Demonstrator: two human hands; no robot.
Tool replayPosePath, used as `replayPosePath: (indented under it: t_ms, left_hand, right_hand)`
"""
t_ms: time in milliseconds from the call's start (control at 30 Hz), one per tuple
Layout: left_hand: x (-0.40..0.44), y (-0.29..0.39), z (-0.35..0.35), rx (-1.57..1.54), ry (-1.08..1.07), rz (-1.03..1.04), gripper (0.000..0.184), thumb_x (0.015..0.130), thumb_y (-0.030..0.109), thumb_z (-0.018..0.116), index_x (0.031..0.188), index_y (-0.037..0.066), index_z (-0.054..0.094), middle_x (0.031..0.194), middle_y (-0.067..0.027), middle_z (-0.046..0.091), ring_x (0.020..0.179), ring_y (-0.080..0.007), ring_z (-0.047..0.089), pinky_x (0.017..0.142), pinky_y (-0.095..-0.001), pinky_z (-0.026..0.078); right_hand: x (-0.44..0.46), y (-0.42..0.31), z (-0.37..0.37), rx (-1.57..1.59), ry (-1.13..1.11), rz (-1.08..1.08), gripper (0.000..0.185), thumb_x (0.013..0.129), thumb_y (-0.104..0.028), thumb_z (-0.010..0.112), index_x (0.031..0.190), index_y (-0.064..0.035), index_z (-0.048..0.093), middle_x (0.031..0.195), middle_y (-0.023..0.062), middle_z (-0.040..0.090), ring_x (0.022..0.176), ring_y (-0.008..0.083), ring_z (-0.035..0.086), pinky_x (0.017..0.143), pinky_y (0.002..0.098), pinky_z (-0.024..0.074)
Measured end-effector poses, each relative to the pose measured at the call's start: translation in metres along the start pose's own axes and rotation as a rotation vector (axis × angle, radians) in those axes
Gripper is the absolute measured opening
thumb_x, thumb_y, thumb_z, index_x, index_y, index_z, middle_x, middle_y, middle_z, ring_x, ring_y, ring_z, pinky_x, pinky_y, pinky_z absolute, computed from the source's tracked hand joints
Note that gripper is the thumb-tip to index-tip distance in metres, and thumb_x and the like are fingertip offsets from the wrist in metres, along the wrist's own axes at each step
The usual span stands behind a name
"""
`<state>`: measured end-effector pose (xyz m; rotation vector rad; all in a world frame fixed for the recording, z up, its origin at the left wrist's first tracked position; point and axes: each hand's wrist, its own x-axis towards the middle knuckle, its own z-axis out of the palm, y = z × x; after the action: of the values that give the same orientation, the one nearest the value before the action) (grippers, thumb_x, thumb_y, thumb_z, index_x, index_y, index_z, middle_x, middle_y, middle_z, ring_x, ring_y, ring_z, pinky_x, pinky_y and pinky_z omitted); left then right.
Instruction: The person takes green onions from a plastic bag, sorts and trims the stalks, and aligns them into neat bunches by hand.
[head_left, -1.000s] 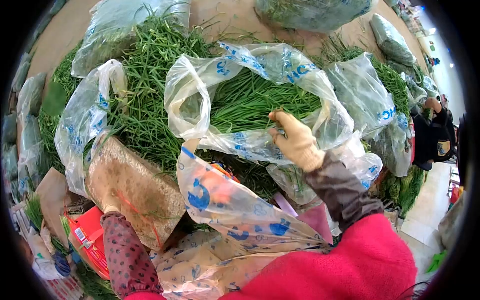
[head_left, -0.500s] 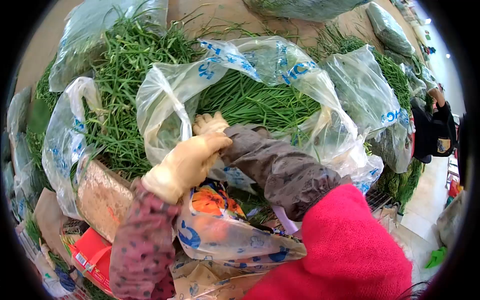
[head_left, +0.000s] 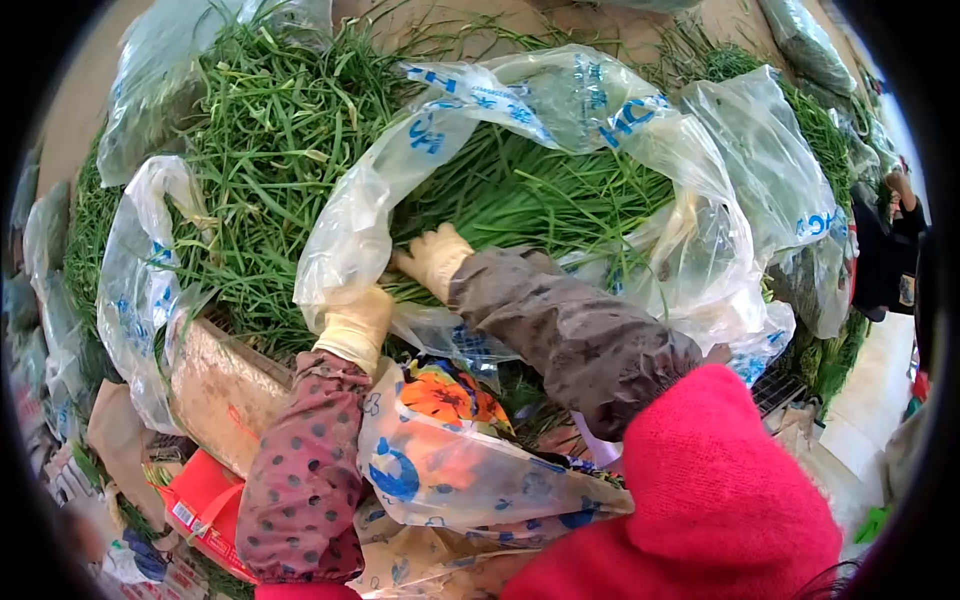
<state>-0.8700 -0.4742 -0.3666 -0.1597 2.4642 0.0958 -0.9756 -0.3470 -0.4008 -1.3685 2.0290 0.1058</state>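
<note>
A clear plastic bag with blue print (head_left: 350,215) stands open around long green stalks (head_left: 540,190). My left hand (head_left: 357,322), in a cream glove, is at the bag's front left edge; its fingers are hidden beneath the plastic. Just right of it, my right hand (head_left: 436,260), gloved too, lies on the stalks inside the opening, fingers spread and pointing left. Below my hands hangs a clear sheet with blue whale shapes (head_left: 440,470), over a bright orange flower-patterned cloth (head_left: 455,395).
Loose green stalks (head_left: 270,150) are heaped at the left. A stained foam block (head_left: 225,390) and a red box (head_left: 205,510) lie at lower left. Another clear bag (head_left: 770,160) stands at right. A person in dark clothes (head_left: 885,250) is at the far right.
My left hand came up from the foam block and moved to the bag's left edge, now under the plastic. My right hand moved left across the bag's opening.
</note>
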Motion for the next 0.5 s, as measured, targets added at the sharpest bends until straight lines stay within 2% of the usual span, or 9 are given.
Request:
replayPosePath:
  t_ms: [67, 100, 167, 200, 233, 333, 367, 467, 500]
  left_hand:
    - [-0.017, 0.014, -0.025, 0.16, 0.04, 0.054, 0.019, 0.077, 0.007, 0.056, 0.086, 0.005, 0.073, 0.085, -0.0147, 0.07, 0.08, -0.0347, 0.067, 0.068, -0.0511, 0.051]
    - [-0.035, 0.025, -0.062, 0.163, -0.004, 0.064, 0.018, 0.077, 0.008, 0.058, 0.084, 0.005, 0.074, 0.084, -0.0142, 0.07, 0.081, -0.0325, 0.067, 0.064, -0.0496, 0.051]
    - [-0.037, 0.022, -0.059, 0.168, 0.001, 0.044, 0.018, 0.076, 0.008, 0.058, 0.085, 0.006, 0.074, 0.084, -0.0139, 0.07, 0.08, -0.0327, 0.067, 0.063, -0.0494, 0.051]
    - [-0.037, 0.021, -0.054, 0.168, 0.008, 0.031, 0.018, 0.076, 0.008, 0.059, 0.086, 0.006, 0.074, 0.084, -0.0136, 0.07, 0.079, -0.0329, 0.067, 0.063, -0.0492, 0.051]
    - [-0.037, 0.013, -0.043, 0.246, 0.089, 0.1, 0.017, 0.067, 0.007, 0.069, 0.084, 0.007, 0.072, 0.079, -0.0147, 0.067, 0.077, -0.0332, 0.068, 0.057, -0.0492, 0.05]
    - [-0.041, 0.01, -0.046, 0.156, 0.006, 0.042, 0.017, 0.065, 0.01, 0.071, 0.081, 0.007, 0.072, 0.079, -0.0151, 0.068, 0.08, -0.0331, 0.068, 0.063, -0.0488, 0.052]
    - [-0.039, 0.006, -0.041, 0.16, 0.007, 0.037, 0.017, 0.065, 0.01, 0.071, 0.081, 0.007, 0.072, 0.079, -0.0151, 0.068, 0.08, -0.0331, 0.068, 0.063, -0.0488, 0.052]
    - [-0.029, -0.005, -0.027, 0.194, 0.032, -0.032, 0.016, 0.068, 0.012, 0.071, 0.083, 0.007, 0.072, 0.083, -0.0151, 0.069, 0.085, -0.0333, 0.068, 0.071, -0.0466, 0.053]
    - [-0.028, -0.003, -0.034, 0.191, -0.053, -0.043, 0.017, 0.069, 0.013, 0.071, 0.085, 0.007, 0.073, 0.086, -0.0151, 0.07, 0.087, -0.033, 0.068, 0.073, -0.0457, 0.053]
  right_hand:
    - [0.0, -0.005, 0.002, 0.035, -0.026, 0.118, 0.037, 0.09, -0.018, 0.052, 0.126, -0.0133, 0.052, 0.114, 0.0087, 0.064, 0.106, 0.0263, 0.061, 0.081, 0.0388, 0.0465]
    - [-0.003, -0.006, -0.004, 0.04, -0.086, 0.136, 0.036, 0.089, -0.016, 0.052, 0.124, -0.0112, 0.053, 0.113, 0.0094, 0.064, 0.104, 0.0258, 0.062, 0.08, 0.0387, 0.0471]
    - [-0.009, -0.006, -0.002, 0.05, -0.144, 0.148, 0.035, 0.088, -0.015, 0.053, 0.123, -0.0092, 0.054, 0.112, 0.01, 0.064, 0.103, 0.0252, 0.063, 0.079, 0.0387, 0.0477]
    - [-0.013, -0.006, 0.004, 0.0, -0.017, 0.121, 0.038, 0.085, -0.014, 0.057, 0.122, -0.0078, 0.053, 0.109, 0.0116, 0.065, 0.102, 0.0258, 0.063, 0.079, 0.0387, 0.0485]
    - [-0.017, -0.007, 0.009, -0.041, 0.11, 0.098, 0.043, 0.081, -0.014, 0.061, 0.122, -0.0064, 0.053, 0.107, 0.0131, 0.066, 0.101, 0.0264, 0.064, 0.08, 0.0387, 0.0493]
    - [-0.023, 0.004, -0.011, 0.081, -0.075, 0.052, 0.053, 0.071, -0.013, 0.068, 0.121, -0.0047, 0.053, 0.101, 0.015, 0.066, 0.096, 0.0287, 0.065, 0.08, 0.0391, 0.0501]
    - [-0.022, 0.006, -0.002, 0.092, -0.021, 0.062, 0.06, 0.064, -0.012, 0.071, 0.12, -0.0047, 0.051, 0.098, 0.0146, 0.066, 0.095, 0.03, 0.065, 0.08, 0.0394, 0.0504]
    - [-0.038, 0.008, -0.03, 0.077, 0.03, 0.069, 0.06, 0.064, -0.011, 0.071, 0.12, -0.005, 0.049, 0.098, 0.0138, 0.066, 0.094, 0.0296, 0.065, 0.079, 0.039, 0.0511]
    - [-0.043, 0.013, -0.044, 0.06, 0.059, 0.095, 0.061, 0.064, -0.013, 0.073, 0.12, -0.0066, 0.049, 0.098, 0.0133, 0.066, 0.094, 0.0295, 0.065, 0.078, 0.0389, 0.0519]
